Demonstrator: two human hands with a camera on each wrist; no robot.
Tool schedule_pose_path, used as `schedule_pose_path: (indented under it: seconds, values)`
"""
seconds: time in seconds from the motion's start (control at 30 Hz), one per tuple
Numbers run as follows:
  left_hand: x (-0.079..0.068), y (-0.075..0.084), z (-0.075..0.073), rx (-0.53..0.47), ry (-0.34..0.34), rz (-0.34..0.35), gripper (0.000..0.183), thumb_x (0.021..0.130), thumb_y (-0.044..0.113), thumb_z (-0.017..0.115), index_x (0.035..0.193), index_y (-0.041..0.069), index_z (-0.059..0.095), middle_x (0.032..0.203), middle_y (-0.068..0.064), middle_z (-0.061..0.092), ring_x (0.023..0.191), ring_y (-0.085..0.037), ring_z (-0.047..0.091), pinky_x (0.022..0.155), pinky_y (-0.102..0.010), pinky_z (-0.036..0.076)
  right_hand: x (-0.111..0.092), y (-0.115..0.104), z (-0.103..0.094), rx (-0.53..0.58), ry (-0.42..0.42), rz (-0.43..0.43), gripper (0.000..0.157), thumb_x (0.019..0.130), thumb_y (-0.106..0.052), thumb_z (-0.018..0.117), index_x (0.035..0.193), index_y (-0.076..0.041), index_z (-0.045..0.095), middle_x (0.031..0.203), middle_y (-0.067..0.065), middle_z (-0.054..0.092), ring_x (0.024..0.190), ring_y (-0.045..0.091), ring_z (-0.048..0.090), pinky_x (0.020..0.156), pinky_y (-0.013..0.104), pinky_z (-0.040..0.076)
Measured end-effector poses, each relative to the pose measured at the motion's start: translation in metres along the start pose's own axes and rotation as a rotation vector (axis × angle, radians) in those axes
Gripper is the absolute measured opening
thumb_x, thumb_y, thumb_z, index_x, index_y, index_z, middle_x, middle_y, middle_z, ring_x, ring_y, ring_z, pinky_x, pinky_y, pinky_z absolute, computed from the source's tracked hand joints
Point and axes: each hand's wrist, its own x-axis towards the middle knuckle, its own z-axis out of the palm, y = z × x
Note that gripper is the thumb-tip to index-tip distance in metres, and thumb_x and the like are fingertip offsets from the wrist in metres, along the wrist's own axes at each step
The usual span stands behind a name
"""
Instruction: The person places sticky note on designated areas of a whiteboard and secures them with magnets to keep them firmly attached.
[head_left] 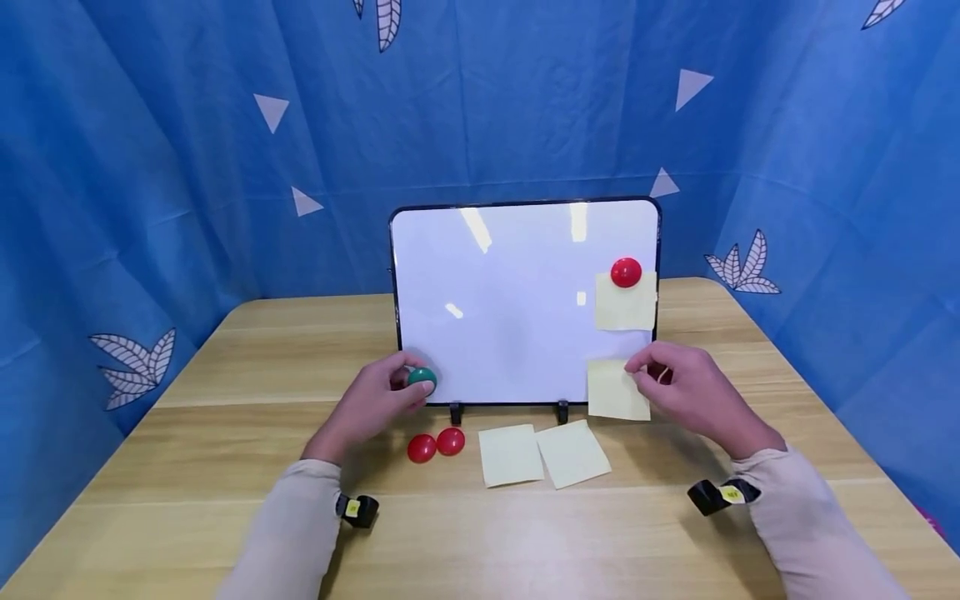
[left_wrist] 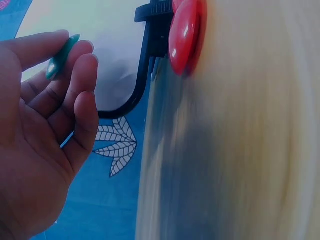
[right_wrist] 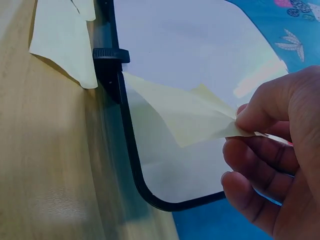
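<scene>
Between thumb and fingers my left hand (head_left: 381, 388) pinches a round green magnet (head_left: 422, 380), near the lower left corner of the whiteboard (head_left: 510, 308). The left wrist view shows the magnet (left_wrist: 61, 59) edge-on at the fingertips. My right hand (head_left: 686, 382) pinches a pale yellow sticky note (head_left: 615, 392) by its upper right part, in front of the board's lower right corner. In the right wrist view this note (right_wrist: 185, 117) is bent and slopes away from the thumb. Above it, a red magnet (head_left: 626, 272) sits over the top of another sticky note (head_left: 625, 308) on the board.
Two red magnets (head_left: 436, 444) lie on the wooden table (head_left: 480, 542) before the board's left foot (head_left: 456, 413). To their right are two yellow notes (head_left: 512, 455), side by side. A blue patterned curtain (head_left: 510, 100) hangs behind and along both sides.
</scene>
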Motion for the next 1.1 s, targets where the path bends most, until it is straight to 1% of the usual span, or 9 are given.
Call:
schedule_pose_path:
  seconds: [0.1,0.3,0.47,0.6,0.93,1.1]
  values:
    - [0.003,0.001,0.002,0.002,-0.008,0.004,0.026,0.092,0.035,0.074,0.112,0.022,0.064,0.087,-0.005,0.066,0.08,-0.026,0.063,0.077,-0.041,0.051,0.005,-0.001,0.001,0.0,0.009,-0.004,0.016,0.088,0.003,0.069,0.095,-0.01,0.074,0.083,-0.003,0.064,0.07,0.015,0.056,0.061,0.024,0.05]
    - [0.004,0.004,0.003,-0.007,0.002,-0.01,0.025,0.091,0.03,0.076,0.111,0.022,0.064,0.087,-0.005,0.066,0.079,-0.026,0.065,0.077,-0.041,0.053,0.015,-0.006,0.003,0.018,0.011,0.002,0.014,0.09,0.001,0.068,0.095,-0.011,0.074,0.081,-0.002,0.063,0.069,0.016,0.056,0.059,0.025,0.049]
    - [0.004,0.004,0.003,-0.012,-0.012,0.002,0.023,0.093,0.032,0.074,0.112,0.022,0.065,0.087,-0.006,0.067,0.08,-0.027,0.066,0.078,-0.04,0.053,0.023,-0.012,0.003,0.031,-0.003,0.033,0.011,0.092,-0.004,0.068,0.099,-0.01,0.074,0.086,0.001,0.067,0.071,0.018,0.057,0.059,0.025,0.05]
    - [0.004,0.004,0.004,-0.03,-0.019,0.014,0.022,0.093,0.031,0.073,0.111,0.023,0.065,0.087,-0.006,0.067,0.08,-0.028,0.066,0.077,-0.041,0.054,0.03,-0.017,0.001,0.031,-0.007,0.053,0.011,0.093,-0.006,0.068,0.102,-0.009,0.074,0.092,0.004,0.069,0.074,0.02,0.057,0.06,0.026,0.051]
    - [0.004,0.006,0.008,-0.011,-0.011,0.025,0.02,0.093,0.03,0.074,0.111,0.027,0.066,0.084,-0.005,0.066,0.078,-0.027,0.063,0.077,-0.043,0.051,0.051,-0.023,0.003,0.038,0.037,0.038,0.011,0.094,-0.008,0.067,0.101,-0.01,0.075,0.089,0.003,0.07,0.073,0.02,0.057,0.061,0.028,0.05]
    - [0.005,0.009,0.01,0.004,-0.033,0.035,0.019,0.093,0.029,0.073,0.111,0.026,0.066,0.083,-0.005,0.066,0.077,-0.026,0.063,0.076,-0.042,0.051,0.056,-0.026,0.003,0.045,0.062,0.039,0.013,0.094,-0.008,0.065,0.103,-0.009,0.075,0.09,0.004,0.069,0.074,0.021,0.056,0.06,0.029,0.049]
